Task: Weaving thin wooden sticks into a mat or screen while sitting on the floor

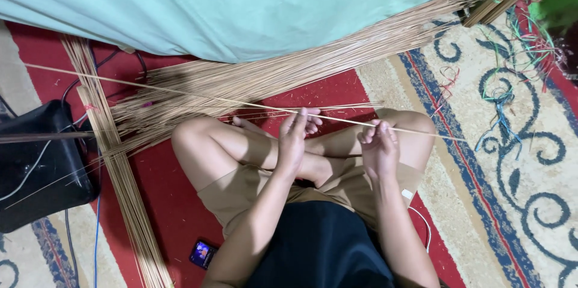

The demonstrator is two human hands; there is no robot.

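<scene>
Head view: seated cross-legged on a patterned rug (518, 143), the person has the left hand (293, 137) and right hand (379, 146) both pinched shut on one long thin stick (180, 92). It runs through both grips and far out beyond the left hand, over a heap of sticks (271, 77) ahead of the fingers. That long unsupported end could likely snag the heap and bend or snap if swung sideways

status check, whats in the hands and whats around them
Left hand and right hand both pinched on one thin stick. Stick pile lies beyond the knees. Nothing between the hands.
</scene>
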